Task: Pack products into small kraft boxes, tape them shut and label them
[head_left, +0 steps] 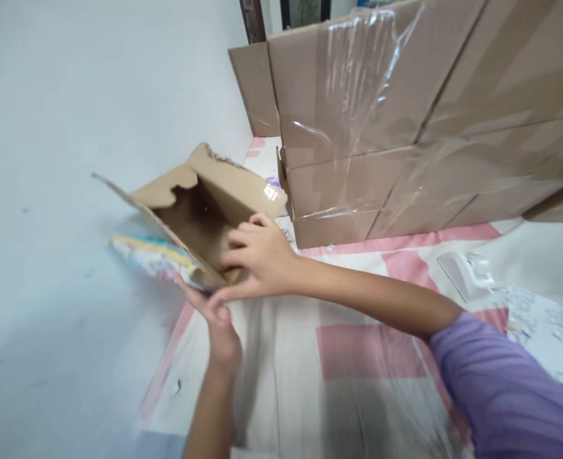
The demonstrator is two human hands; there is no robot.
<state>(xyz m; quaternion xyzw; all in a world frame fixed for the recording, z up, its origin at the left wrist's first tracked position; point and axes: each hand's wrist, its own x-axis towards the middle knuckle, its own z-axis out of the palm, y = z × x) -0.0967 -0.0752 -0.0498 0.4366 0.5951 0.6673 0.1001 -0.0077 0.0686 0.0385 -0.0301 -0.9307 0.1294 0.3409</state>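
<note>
A small open cardboard box (214,185) with torn flaps lies tipped on its side near the white wall, its opening facing me. My right hand (257,255) reaches into the opening, fingers curled over the box's lower edge. My left hand (217,319) holds the box's lower flap from beneath, thumb up against the cardboard. A colourful pastel pad or packet (142,252) sits pressed against the box's left outer side.
A stack of large cardboard cartons (405,115) wrapped in clear film stands at the back right. A pink-and-white sheet (358,344) under clear plastic covers the surface. A white plastic piece (463,274) and small clear bits (549,319) lie at right. The white wall (71,127) is at left.
</note>
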